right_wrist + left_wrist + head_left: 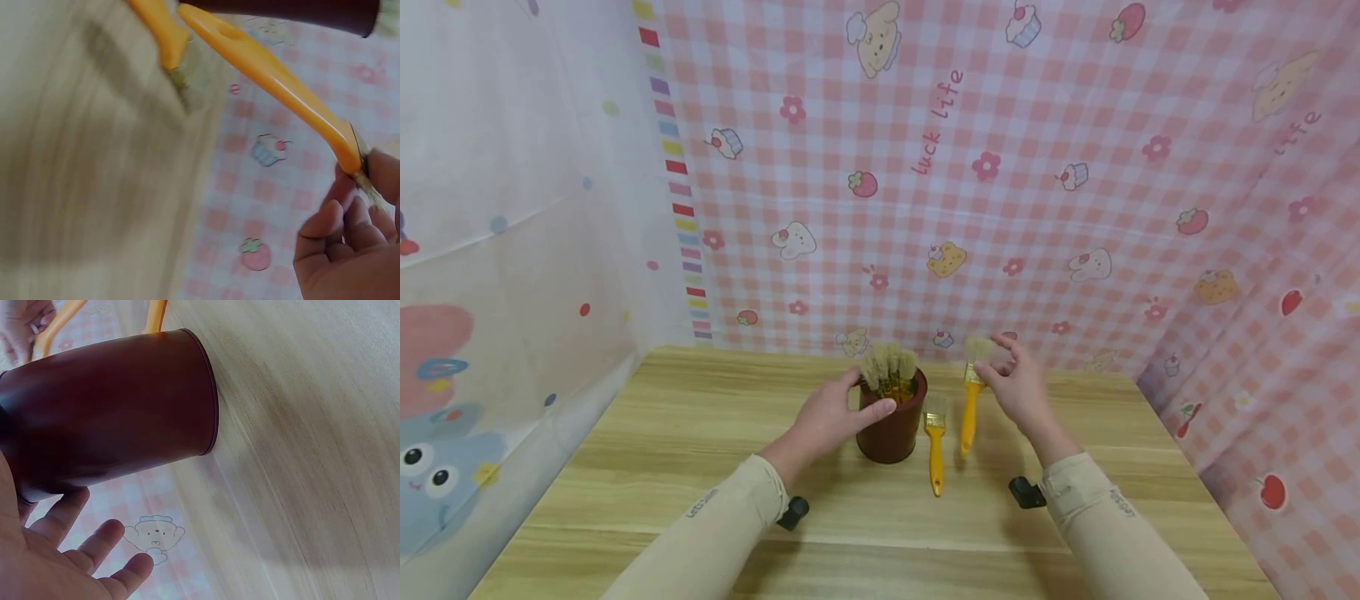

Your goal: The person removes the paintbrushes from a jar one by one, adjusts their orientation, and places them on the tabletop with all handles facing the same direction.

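A dark red-brown cylindrical pot (886,437) stands upright on the table, with several paintbrushes (887,364) inside it, bristles up. My left hand (829,414) holds the pot near its rim, thumb across the front edge. In the left wrist view, some of its fingers (103,540) spread away from the pot wall. To the right of the pot, my right hand (1019,389) pinches another paintbrush (970,412) around its metal band and bristles. This brush's yellow handle points down in the head view. Between pot and held brush lies a second yellow-handled paintbrush (936,457).
The wood-grain table (647,500) ends at a pink checked cloth (985,217) hanging behind it. A white patterned cloth (542,208) hangs at the left. Small black devices (1026,492) sit beneath both wrists.
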Motion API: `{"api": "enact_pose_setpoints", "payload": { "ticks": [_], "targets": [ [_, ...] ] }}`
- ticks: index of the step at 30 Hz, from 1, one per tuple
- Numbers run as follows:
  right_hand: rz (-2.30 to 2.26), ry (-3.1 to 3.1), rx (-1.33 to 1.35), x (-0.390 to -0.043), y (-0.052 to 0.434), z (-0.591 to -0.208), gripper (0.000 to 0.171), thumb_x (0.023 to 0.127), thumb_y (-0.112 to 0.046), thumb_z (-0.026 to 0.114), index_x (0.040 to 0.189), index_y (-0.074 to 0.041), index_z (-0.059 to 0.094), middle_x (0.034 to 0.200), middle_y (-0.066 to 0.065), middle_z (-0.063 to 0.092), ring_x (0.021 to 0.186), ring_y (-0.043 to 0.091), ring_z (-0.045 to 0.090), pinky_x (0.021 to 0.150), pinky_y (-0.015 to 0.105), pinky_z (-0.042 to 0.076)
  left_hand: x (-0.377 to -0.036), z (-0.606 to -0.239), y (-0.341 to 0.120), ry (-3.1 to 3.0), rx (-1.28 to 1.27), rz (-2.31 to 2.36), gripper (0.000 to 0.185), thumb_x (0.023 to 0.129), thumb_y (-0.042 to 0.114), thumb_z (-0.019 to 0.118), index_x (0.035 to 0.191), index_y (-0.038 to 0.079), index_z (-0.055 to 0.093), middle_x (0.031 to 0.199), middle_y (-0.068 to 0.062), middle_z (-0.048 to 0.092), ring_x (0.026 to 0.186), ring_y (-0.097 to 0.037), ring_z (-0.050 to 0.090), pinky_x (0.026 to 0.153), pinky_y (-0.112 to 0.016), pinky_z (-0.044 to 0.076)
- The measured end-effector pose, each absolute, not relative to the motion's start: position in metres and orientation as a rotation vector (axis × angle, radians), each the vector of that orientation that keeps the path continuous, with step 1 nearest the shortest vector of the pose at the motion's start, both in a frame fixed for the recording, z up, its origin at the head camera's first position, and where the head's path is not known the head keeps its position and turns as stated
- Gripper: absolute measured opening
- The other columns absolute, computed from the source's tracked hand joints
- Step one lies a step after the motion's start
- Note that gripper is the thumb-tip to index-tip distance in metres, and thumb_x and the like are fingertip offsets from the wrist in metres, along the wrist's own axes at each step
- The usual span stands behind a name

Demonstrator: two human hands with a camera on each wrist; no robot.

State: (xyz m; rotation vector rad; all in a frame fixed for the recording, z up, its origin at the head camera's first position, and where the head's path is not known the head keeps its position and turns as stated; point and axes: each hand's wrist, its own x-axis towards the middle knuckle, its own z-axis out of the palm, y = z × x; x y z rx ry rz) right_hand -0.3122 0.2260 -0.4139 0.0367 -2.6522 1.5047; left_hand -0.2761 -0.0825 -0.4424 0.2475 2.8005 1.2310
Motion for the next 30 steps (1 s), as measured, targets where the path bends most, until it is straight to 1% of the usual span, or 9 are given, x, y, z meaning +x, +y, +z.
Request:
{"api": "enact_pose_setpoints", "payload": {
  "ticks": [3,6,10,13,15,19,23,28,30],
  "targets": [
    [1.503,-2.751,0.026,-0.313,0.226,-0.426,0.065,0.108,-0.026,0.068,0.166,-0.016,0.039,0.130,0.024,0.074,0.109,0.031,0.076,0.093,0.047,0.061,-0.275,-0.441,-0.083,2.803,0.249,1.226,0.101,0.095,0.072,0.068,0.169,0.013,0.034,0.172,-0.012,0.041,0.156,-0.038,0.043,0.123,-0.060,0.041],
    [1.514,-2.834,0.013,-0.313,0.224,-0.439,0.066,0.107,-0.023,0.068,0.165,-0.011,0.039,0.131,0.026,0.073,0.109,0.032,0.076,0.097,0.053,0.060,-0.274,-0.441,-0.083,2.805,0.252,1.223,0.102,0.094,0.073,0.067,0.169,0.012,0.034,0.171,-0.013,0.042,0.155,-0.038,0.044,0.122,-0.060,0.042],
    [1.511,-2.892,-0.018,-0.314,0.221,-0.454,0.066,0.105,-0.019,0.071,0.163,-0.005,0.042,0.124,0.027,0.073,0.100,0.027,0.076,0.090,0.048,0.063,-0.273,-0.440,-0.083,2.799,0.252,1.219,0.106,0.092,0.077,0.066,0.169,0.012,0.033,0.170,-0.013,0.043,0.154,-0.038,0.046,0.121,-0.060,0.043],
    [1.503,-2.913,-0.050,-0.315,0.219,-0.463,0.066,0.104,-0.017,0.072,0.161,-0.002,0.043,0.121,0.026,0.074,0.097,0.024,0.075,0.086,0.043,0.063,-0.274,-0.440,-0.083,2.797,0.246,1.212,0.107,0.091,0.078,0.065,0.170,0.013,0.033,0.171,-0.012,0.043,0.154,-0.038,0.046,0.121,-0.059,0.044],
    [1.494,-2.931,-0.071,-0.316,0.219,-0.468,0.067,0.104,-0.018,0.073,0.161,-0.001,0.043,0.121,0.025,0.074,0.099,0.024,0.075,0.087,0.042,0.063,-0.275,-0.440,-0.083,2.801,0.242,1.209,0.106,0.092,0.078,0.066,0.170,0.014,0.033,0.171,-0.012,0.043,0.154,-0.038,0.047,0.121,-0.059,0.044],
    [1.421,-2.968,-0.107,-0.318,0.221,-0.479,0.067,0.103,-0.021,0.073,0.159,0.001,0.045,0.130,0.026,0.072,0.111,0.026,0.071,0.100,0.046,0.059,-0.275,-0.442,-0.082,2.803,0.242,1.203,0.105,0.092,0.077,0.066,0.170,0.014,0.033,0.171,-0.012,0.043,0.154,-0.038,0.047,0.121,-0.059,0.043],
    [1.334,-2.977,-0.102,-0.321,0.220,-0.487,0.066,0.102,-0.022,0.074,0.156,0.006,0.048,0.140,0.032,0.066,0.120,0.033,0.067,0.112,0.055,0.052,-0.275,-0.442,-0.082,2.804,0.248,1.209,0.105,0.092,0.076,0.066,0.169,0.013,0.033,0.171,-0.012,0.042,0.154,-0.038,0.046,0.121,-0.059,0.043],
    [1.243,-2.984,-0.097,-0.324,0.217,-0.491,0.064,0.101,-0.025,0.075,0.150,0.008,0.053,0.145,0.034,0.062,0.132,0.041,0.061,0.117,0.059,0.047,-0.276,-0.443,-0.083,2.801,0.246,1.232,0.102,0.094,0.073,0.068,0.169,0.013,0.033,0.171,-0.012,0.042,0.155,-0.038,0.045,0.122,-0.060,0.042],
    [1.219,-2.995,-0.105,-0.326,0.216,-0.493,0.061,0.101,-0.025,0.074,0.149,0.008,0.054,0.144,0.034,0.062,0.131,0.041,0.061,0.116,0.059,0.047,-0.276,-0.443,-0.083,2.803,0.246,1.233,0.102,0.094,0.072,0.068,0.170,0.013,0.032,0.171,-0.012,0.041,0.156,-0.038,0.044,0.122,-0.060,0.042]
  ]
}}
